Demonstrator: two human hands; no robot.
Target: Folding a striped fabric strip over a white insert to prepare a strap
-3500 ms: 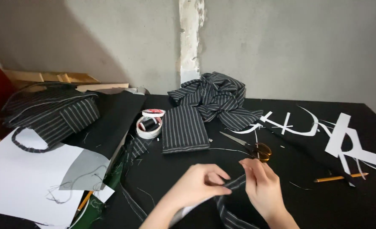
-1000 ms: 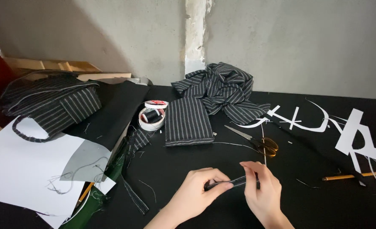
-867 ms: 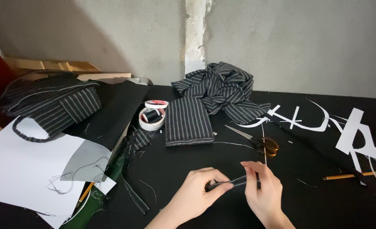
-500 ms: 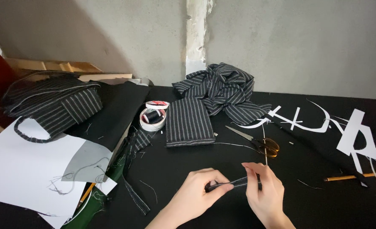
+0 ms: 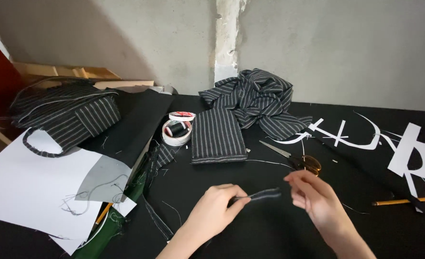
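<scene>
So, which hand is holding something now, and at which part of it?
The left hand pinches a narrow striped fabric strip at its left end. The right hand is just off its other end, open, holding nothing.

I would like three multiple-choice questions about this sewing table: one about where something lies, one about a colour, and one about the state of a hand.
1. Where do the scissors lie?
A. On the white paper at the left
B. On the black table, just beyond the right hand
C. On top of the folded striped cloth

2. What colour are the scissor handles?
A. Amber yellow
B. Blue
C. Red

3. What is the state of the small striped strip?
A. Lying flat on the table, untouched
B. Pinched by both hands
C. Pinched by the left hand only

Answers:
1. B: the scissors rest on the table past the fingertips of the right hand.
2. A: the handle loops look amber yellow.
3. C: the left hand pinches one end, while the right hand is open and apart from the strip.
</scene>
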